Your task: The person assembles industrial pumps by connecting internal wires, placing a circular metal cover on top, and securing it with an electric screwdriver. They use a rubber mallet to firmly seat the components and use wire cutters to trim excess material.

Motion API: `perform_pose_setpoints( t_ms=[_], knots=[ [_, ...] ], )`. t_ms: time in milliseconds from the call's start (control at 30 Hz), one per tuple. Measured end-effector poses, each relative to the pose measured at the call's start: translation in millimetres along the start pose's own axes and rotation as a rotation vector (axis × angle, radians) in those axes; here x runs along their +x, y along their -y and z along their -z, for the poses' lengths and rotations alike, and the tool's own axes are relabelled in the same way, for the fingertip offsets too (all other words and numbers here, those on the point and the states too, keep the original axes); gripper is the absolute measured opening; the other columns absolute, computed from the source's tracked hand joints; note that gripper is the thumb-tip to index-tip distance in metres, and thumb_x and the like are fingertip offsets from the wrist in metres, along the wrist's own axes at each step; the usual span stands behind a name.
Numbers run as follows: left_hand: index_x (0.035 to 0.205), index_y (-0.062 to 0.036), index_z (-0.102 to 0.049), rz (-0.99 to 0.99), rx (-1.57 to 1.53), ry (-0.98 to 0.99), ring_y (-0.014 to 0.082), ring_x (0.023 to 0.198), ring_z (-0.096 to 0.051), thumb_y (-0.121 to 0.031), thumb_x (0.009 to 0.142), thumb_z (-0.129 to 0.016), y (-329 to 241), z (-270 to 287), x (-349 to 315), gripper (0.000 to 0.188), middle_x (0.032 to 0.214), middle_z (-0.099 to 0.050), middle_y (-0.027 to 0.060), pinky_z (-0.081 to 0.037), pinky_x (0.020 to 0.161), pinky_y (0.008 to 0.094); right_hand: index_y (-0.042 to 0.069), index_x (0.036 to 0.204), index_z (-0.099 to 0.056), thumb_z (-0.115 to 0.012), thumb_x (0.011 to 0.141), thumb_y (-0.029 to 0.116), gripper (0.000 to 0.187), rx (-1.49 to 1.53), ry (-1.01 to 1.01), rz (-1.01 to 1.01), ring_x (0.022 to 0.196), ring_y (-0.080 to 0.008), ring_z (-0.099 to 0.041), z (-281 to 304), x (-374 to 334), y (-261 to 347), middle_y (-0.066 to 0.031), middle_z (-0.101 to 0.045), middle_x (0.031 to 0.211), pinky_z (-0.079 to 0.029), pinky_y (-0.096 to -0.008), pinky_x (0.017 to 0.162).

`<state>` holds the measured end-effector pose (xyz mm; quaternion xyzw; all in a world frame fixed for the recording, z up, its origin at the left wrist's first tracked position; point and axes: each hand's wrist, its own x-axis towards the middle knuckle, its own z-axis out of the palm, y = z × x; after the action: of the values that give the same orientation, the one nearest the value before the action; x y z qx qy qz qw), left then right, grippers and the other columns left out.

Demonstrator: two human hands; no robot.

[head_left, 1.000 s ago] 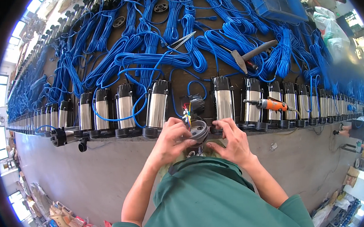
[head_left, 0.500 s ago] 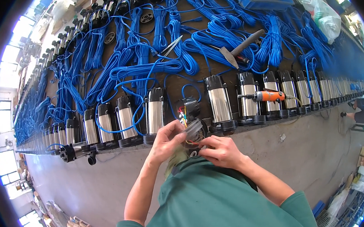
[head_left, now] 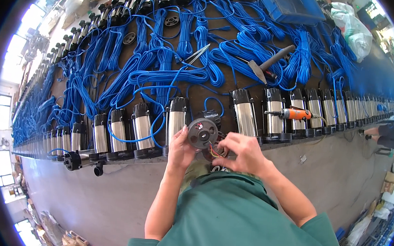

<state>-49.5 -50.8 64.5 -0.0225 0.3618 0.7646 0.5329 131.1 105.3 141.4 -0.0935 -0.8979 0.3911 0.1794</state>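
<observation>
At the near edge of the bench, my left hand (head_left: 181, 151) is closed on a round dark grey end cap (head_left: 203, 133) with holes, its flat face turned up toward me. Just right of it, my right hand (head_left: 246, 155) has its fingers bent around the red and yellow wires (head_left: 213, 150) below the cap. What lies between its fingertips is mostly hidden. Behind the cap stands a short black cylindrical part (head_left: 213, 117). A steel-bodied motor unit with a black top (head_left: 177, 117) is close to my left hand, and another motor unit (head_left: 245, 115) stands beyond my right.
Rows of similar units line the bench edge. Coiled blue cables (head_left: 168, 75) cover the bench top. An orange power tool (head_left: 296, 114) lies across units at right. A hammer (head_left: 270, 63), tweezers (head_left: 198, 53), a blue bin (head_left: 292, 8) and a white bag (head_left: 352, 31) are farther back.
My left hand has turned the grey cap so its round face shows. My right hand's fingers have lifted and spread a little by the wires. The whole view has shifted slightly.
</observation>
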Motion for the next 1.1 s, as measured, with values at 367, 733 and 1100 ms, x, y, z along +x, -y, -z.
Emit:
perform_pose_setpoints(
  t_ms=[367, 733, 1100],
  knots=[
    [0.119, -0.0038, -0.066, 0.043, -0.116, -0.152, 0.0238, 0.1, -0.07, -0.029, 0.109, -0.052, 3.5, -10.9, 0.8, 0.03, 0.11, -0.073, 0.0111, -0.057, 0.086, 0.0411, 0.01, 0.084, -0.065, -0.078, 0.077, 0.02, 0.018, -0.272, 0.259, 0.204, 0.082, -0.0208, -0.065, -30.0, -38.0, -0.2, -0.0039, -0.06, 0.094, -0.055, -0.0351, 0.063],
    [0.12, -0.0017, -0.066, 0.083, -0.071, 0.021, 0.0236, 0.106, -0.069, -0.027, 0.107, -0.055, -4.2, -4.3, 6.2, 0.03, 0.115, -0.073, 0.0112, -0.055, 0.096, 0.0424, 0.018, 0.097, -0.076, -0.076, 0.075, 0.015, 0.022, -0.472, 0.14, 0.373, 0.076, -0.0136, -0.062, -34.3, -58.6, -26.7, 0.0015, -0.064, 0.096, -0.052, -0.0294, 0.064],
    [0.122, 0.0014, -0.062, 0.114, -0.239, 0.19, 0.0217, 0.112, -0.066, -0.028, 0.108, -0.054, -0.2, 17.3, 13.1, 0.034, 0.12, -0.07, 0.0124, -0.05, 0.101, 0.0382, 0.006, 0.092, -0.077, -0.083, 0.083, 0.013, 0.012, 0.118, -0.215, -0.02, 0.069, -0.0279, -0.067, -21.3, 55.5, 4.2, -0.0098, -0.069, 0.082, -0.052, -0.0369, 0.062]
  ],
)
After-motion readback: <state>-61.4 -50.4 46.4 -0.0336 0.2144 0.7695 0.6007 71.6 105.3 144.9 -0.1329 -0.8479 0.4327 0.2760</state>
